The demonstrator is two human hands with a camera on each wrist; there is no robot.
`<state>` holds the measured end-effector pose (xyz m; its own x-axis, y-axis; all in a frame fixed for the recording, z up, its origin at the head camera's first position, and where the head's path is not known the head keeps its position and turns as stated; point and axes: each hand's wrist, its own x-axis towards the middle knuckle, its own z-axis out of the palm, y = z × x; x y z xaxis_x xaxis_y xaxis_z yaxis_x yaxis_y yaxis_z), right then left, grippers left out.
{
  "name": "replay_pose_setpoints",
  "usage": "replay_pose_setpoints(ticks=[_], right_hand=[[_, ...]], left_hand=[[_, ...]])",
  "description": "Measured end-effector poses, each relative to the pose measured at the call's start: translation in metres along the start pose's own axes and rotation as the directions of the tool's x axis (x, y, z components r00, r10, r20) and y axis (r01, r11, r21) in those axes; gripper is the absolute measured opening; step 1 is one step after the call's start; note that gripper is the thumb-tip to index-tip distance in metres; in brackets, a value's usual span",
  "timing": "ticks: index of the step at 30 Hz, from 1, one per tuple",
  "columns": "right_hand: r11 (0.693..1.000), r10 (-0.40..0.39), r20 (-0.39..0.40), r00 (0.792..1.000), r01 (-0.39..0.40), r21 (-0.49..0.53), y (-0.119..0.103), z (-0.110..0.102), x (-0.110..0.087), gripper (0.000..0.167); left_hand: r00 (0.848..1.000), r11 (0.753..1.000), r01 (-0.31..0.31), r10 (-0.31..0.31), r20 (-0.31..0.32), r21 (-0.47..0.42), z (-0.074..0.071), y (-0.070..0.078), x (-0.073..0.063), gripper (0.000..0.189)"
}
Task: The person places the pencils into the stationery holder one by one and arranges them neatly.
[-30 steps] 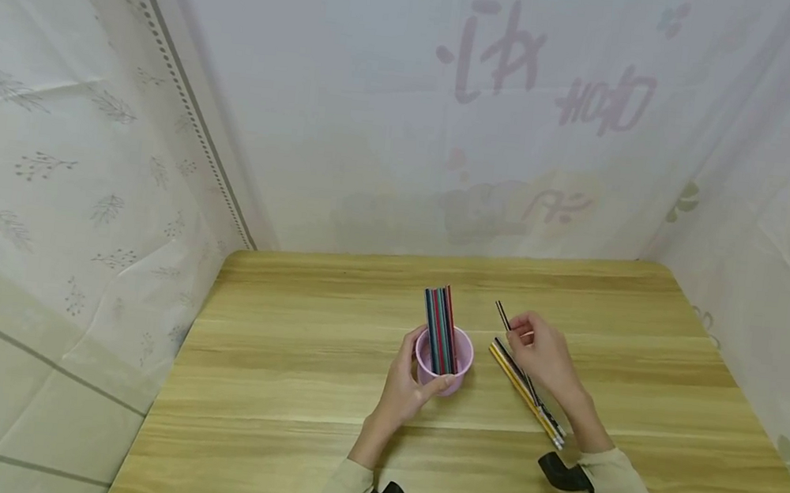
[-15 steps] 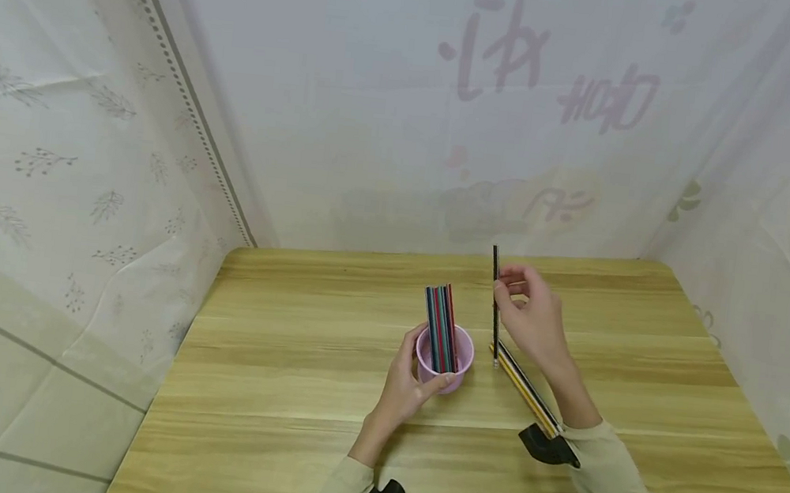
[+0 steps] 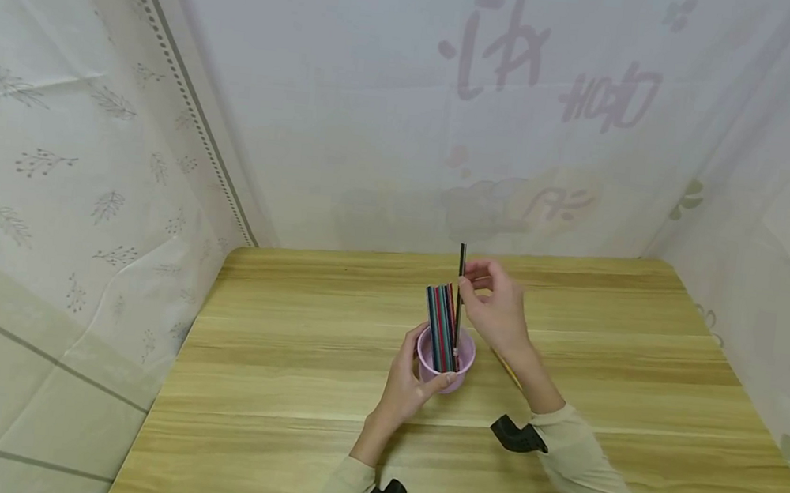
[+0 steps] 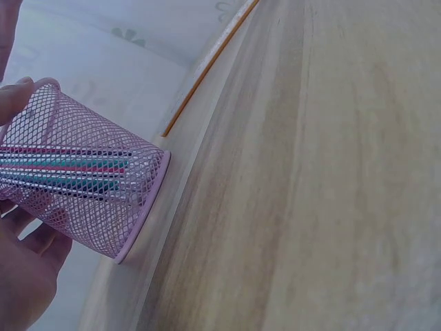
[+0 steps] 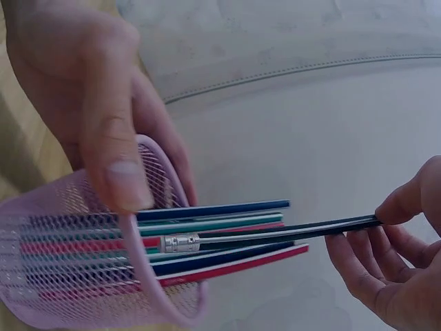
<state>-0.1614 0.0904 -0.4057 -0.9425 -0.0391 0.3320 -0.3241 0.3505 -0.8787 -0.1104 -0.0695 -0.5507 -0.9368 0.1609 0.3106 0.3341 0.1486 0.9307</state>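
My left hand [image 3: 402,394] grips a pink mesh pencil holder [image 3: 466,358], its thumb over the near rim. Several striped pencils [image 3: 439,326] in blue, green and red lean inside. My right hand [image 3: 500,312] pinches a black pencil [image 3: 460,284] with a pale stripe near its top, thumb against fingers. It stands almost upright over the mouth of the holder. In the right wrist view its silver ferrule [image 5: 180,243] overlaps the rim, beside the other pencils. The mesh holder [image 4: 96,131] stands upright on the table in the left wrist view.
A yellow pencil [image 3: 506,368] lies on the wooden table [image 3: 266,393] right of the holder, partly hidden behind my right forearm. Black wrist mounts [image 3: 520,435] sit at both sleeves. Pale patterned curtains [image 3: 350,115] surround the table.
My right hand has lifted the black pencil from the loose pencils on the table, turned it upright and carried it left over the holder. My left hand has barely moved.
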Motion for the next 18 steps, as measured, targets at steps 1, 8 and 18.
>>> replay_pose_setpoints(ticks=[1,8,18], right_hand=[[1.000,-0.001,0.013,1.000,0.001,0.003,0.001,0.003,-0.001,0.020],[1.000,-0.002,0.058,0.998,0.003,-0.008,0.009,0.015,-0.006,0.020],[0.999,-0.030,0.085,0.996,0.033,-0.031,0.024,0.026,-0.015,0.019]], left_hand=[[1.000,1.000,-0.001,0.001,0.002,0.002,0.000,0.000,0.000,0.088],[1.000,1.000,0.002,-0.002,0.007,0.000,0.000,0.001,0.000,0.087],[1.000,1.000,0.010,-0.010,0.012,0.004,-0.001,0.000,0.000,0.087]])
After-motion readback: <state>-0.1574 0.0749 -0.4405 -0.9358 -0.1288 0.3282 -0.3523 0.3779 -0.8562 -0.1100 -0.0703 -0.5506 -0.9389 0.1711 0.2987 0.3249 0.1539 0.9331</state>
